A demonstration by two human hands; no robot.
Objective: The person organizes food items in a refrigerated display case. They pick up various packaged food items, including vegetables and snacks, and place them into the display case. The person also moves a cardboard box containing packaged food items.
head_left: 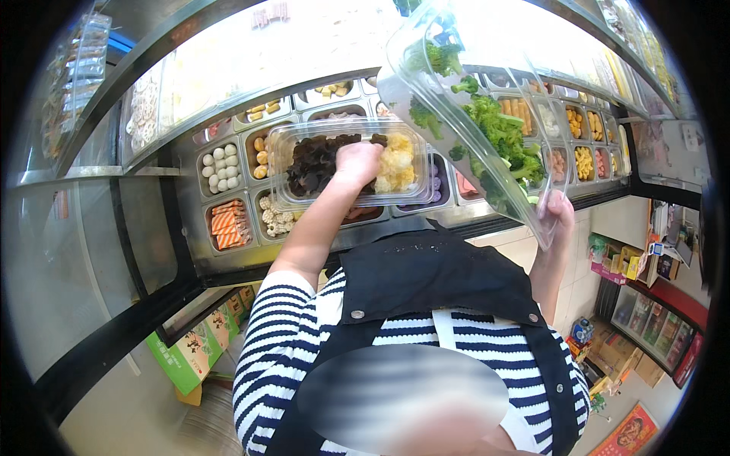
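My left hand (358, 162) reaches into a clear plastic container (348, 199), its fingers bent at the dark wood ear fungus (319, 162); whether they grip a piece is hidden. To the right in the same container lies a pale yellow, frilly food (396, 162), probably white fungus. My right hand (556, 214) grips the lower corner of a second clear plastic container (467, 145), tilted steeply. Green broccoli florets (496, 122) lie inside it.
Beneath both containers, metal trays in a counter hold white balls (220, 168), orange-striped sticks (230, 225) and other foods. A metal-framed shelf edge (142, 68) arches over the back left. Further trays (584, 162) stand at the right.
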